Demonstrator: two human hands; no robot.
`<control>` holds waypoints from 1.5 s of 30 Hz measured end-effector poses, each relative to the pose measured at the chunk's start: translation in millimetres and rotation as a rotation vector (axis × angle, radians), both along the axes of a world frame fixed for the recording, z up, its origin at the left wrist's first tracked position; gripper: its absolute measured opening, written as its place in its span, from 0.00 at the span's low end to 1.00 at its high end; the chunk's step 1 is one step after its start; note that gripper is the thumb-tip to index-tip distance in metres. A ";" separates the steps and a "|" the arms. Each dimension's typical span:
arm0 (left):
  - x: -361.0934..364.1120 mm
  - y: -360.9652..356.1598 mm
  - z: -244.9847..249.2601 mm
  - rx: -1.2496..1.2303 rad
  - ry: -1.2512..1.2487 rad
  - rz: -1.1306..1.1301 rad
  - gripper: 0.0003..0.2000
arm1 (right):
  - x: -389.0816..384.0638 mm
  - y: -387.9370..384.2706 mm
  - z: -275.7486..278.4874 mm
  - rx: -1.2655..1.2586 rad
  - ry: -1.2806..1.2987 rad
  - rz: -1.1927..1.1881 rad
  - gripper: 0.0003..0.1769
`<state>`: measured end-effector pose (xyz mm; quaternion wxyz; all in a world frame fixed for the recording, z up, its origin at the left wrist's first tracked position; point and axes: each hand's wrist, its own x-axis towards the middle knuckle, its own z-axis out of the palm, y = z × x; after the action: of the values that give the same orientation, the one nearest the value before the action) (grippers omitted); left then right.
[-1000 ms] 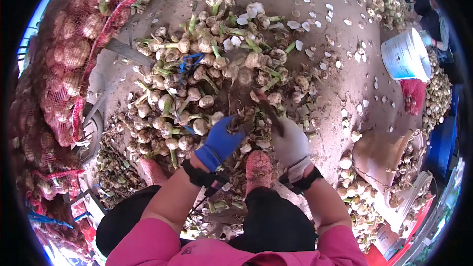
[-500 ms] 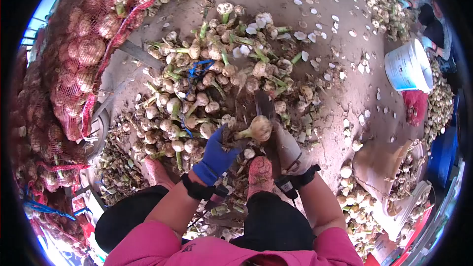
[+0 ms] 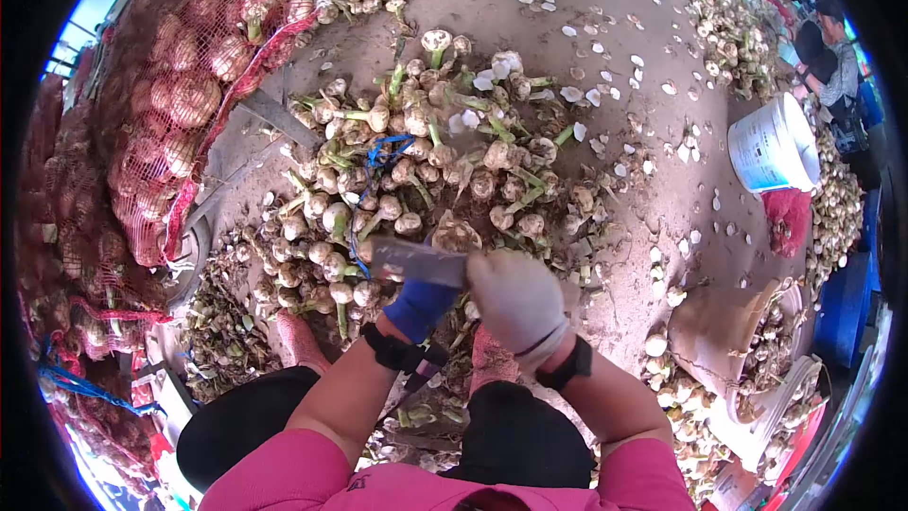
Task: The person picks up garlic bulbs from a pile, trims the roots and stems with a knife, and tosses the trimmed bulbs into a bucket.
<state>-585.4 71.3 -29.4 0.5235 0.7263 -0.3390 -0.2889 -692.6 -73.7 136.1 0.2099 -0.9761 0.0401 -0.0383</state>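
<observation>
My right hand [image 3: 518,308], in a whitish glove, is closed round the handle of a broad-bladed knife [image 3: 416,262]. The blade points left and passes over my left hand [image 3: 419,308], which wears a blue glove. Just beyond the blade shows a garlic bulb [image 3: 456,230], its root side toward me. My left fingers are mostly hidden under the blade, but the bulb sits where they close. In front of both hands spreads a heap of garlic bulbs [image 3: 407,123] with green stems, and a blue cord [image 3: 386,149] lies among them.
Full red mesh sacks [image 3: 194,99] stand at left. White slices [image 3: 569,94] litter the floor [image 3: 643,0]. At right are a white bucket [image 3: 757,147], a brown sack-like piece [image 3: 709,331] and more bulbs. Another person [image 3: 837,85] sits at far right. My feet flank the heap's near edge.
The knife has swung from pointing away, beside the bulb, to lying leftward across my left hand. My right hand has moved left and up. The bulb has turned and moved left. The view has shifted slightly.
</observation>
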 end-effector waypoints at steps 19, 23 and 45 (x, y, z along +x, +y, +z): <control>125.0 -54.1 4.4 0.594 -0.535 0.464 0.30 | -25.6 -93.2 -70.3 0.825 -0.069 -0.849 0.11; 162.2 -29.4 -33.2 0.476 -0.655 0.404 0.28 | -21.3 -61.2 -88.7 0.722 0.079 -0.743 0.15; -7.5 -21.8 33.6 -0.514 0.748 0.171 0.14 | -1.4 -11.6 -0.8 0.043 0.002 -0.183 0.10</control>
<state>-592.9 49.5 4.2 0.7950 0.4440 -0.1264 -0.3934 -693.9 -85.4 135.3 0.2262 -0.9637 0.1303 -0.0558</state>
